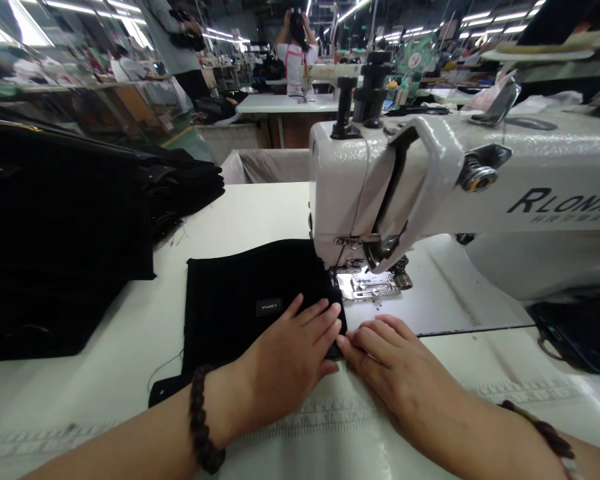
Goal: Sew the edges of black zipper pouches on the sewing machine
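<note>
A black fabric piece with a small woven label lies flat on the table, its right edge running under the head of a white sewing machine. My left hand rests on the fabric near that edge, palm down with the fingers stretched out. At the fabric's lower right corner, my right hand has its thumb and forefinger pinched on the edge. The other right fingers are curled beside them. Just beyond both hands is the metal presser foot area, lit by a lamp.
A thick stack of black fabric pieces covers the table's left side. A ruler strip runs along the front. On the right lies a dark item. Behind are a cloth-lined bin, another sewing table and several people.
</note>
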### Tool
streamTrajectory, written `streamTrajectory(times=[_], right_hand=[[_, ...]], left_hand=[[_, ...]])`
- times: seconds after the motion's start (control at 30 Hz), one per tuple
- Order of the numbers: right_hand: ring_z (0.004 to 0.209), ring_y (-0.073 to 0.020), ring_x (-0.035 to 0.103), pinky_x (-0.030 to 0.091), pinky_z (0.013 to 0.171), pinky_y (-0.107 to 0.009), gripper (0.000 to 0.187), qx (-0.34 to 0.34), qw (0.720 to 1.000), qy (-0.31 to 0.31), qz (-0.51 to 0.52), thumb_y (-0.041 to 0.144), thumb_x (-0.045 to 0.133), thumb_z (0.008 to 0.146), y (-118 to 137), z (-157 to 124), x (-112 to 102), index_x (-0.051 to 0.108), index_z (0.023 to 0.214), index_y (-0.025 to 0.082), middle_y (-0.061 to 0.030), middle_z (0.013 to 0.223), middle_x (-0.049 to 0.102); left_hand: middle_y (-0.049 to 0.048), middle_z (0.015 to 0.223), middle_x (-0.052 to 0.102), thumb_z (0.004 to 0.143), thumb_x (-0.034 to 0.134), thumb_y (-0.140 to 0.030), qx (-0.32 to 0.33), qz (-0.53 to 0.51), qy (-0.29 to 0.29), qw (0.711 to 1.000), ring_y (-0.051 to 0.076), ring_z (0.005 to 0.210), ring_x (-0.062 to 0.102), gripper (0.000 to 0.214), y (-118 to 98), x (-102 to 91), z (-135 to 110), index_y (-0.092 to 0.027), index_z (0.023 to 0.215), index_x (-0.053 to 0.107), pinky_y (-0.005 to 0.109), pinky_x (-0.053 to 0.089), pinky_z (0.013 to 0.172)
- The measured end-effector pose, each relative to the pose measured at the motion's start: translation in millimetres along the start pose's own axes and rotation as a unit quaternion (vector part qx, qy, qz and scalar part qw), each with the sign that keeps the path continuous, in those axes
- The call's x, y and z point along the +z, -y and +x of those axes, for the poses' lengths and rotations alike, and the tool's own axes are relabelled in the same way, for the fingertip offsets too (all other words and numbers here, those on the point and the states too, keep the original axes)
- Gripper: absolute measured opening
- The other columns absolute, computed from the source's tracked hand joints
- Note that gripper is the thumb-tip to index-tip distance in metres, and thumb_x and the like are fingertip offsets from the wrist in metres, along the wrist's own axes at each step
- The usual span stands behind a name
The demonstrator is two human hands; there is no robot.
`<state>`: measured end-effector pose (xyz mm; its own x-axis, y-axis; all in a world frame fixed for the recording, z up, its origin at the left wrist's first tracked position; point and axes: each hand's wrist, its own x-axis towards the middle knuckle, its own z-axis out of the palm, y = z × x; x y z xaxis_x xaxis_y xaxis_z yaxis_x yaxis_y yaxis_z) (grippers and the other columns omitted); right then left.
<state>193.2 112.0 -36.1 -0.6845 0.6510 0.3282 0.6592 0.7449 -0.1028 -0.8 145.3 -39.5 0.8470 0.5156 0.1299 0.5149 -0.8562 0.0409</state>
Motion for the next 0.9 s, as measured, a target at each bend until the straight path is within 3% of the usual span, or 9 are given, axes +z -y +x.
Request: streamTrajectory(times=[0.27,0.5,0.63,0.77,0.87,0.9], right_hand=[[0.075,-0.0205,0.047,0.037,0.071,-0.038,0.026,-0.014,1.0,0.022,-0.014,0.012,0.041,0.085,-17.5,16.0,5.3,0.056,0.106,0.006,-0.0078,0.081,0.056],[0.072,-0.0191,0.048,0.038,0.068,-0.037,0.029,0.002,0.999,-0.012,-0.031,0.016,0.036,0.09,-30.5,21.9,6.2,0.059,0.105,0.009,-0.0085,0.08,0.057],[0.08,-0.0236,0.049,0.041,0.07,-0.039,0.027,0.072,0.996,-0.049,-0.016,0.027,0.042,0.089,-39.7,19.3,2.2,0.061,0.1,0.012,-0.0124,0.087,0.057],[0.083,-0.0258,0.051,0.043,0.068,-0.039,0.03,0.142,0.989,0.026,0.018,0.031,0.05,0.085,-51.1,21.9,0.2,0.058,0.109,0.015,-0.0124,0.087,0.057],[0.071,-0.0175,0.052,0.043,0.064,-0.031,0.024,0.129,0.976,0.099,0.143,0.034,0.046,0.088,-59.8,25.5,-13.4,0.062,0.092,0.017,-0.0053,0.076,0.056],[0.067,-0.015,0.051,0.042,0.062,-0.029,0.03,0.107,0.966,0.124,0.2,0.037,0.042,0.09,-61.6,25.8,-20.7,0.062,0.082,0.017,-0.0029,0.071,0.054]], left_hand=[[0.0116,0.119,0.055,0.091,0.043,-0.036,0.006,0.011,-0.028,1.0,0.027,0.116,0.044,0.038,22.7,6.8,11.9,-0.007,0.115,0.051,0.047,0.034,0.098],[0.0082,0.116,0.058,0.089,0.048,-0.034,0.042,0.035,0.042,0.998,0.023,0.116,0.044,0.03,41.7,-0.4,25.4,-0.011,0.106,0.058,0.043,0.031,0.103],[0.0038,0.117,0.058,0.092,0.045,-0.026,0.038,-0.019,0.036,0.998,0.019,0.12,0.042,0.025,51.5,-3.4,26.6,-0.014,0.11,0.058,0.04,0.026,0.107],[0.0011,0.118,0.058,0.092,0.044,-0.02,-0.007,-0.139,0.011,0.99,0.014,0.12,0.042,0.024,58.9,-5.8,24.3,-0.016,0.111,0.058,0.032,0.03,0.106],[0.0023,0.115,0.059,0.091,0.046,-0.019,-0.014,-0.18,-0.004,0.984,0.013,0.118,0.044,0.024,62.0,-5.9,21.5,-0.017,0.111,0.058,0.032,0.031,0.106],[0.0032,0.115,0.059,0.09,0.047,-0.021,-0.005,-0.176,-0.005,0.984,0.014,0.118,0.044,0.025,62.6,-5.9,20.7,-0.017,0.112,0.057,0.034,0.03,0.106]])
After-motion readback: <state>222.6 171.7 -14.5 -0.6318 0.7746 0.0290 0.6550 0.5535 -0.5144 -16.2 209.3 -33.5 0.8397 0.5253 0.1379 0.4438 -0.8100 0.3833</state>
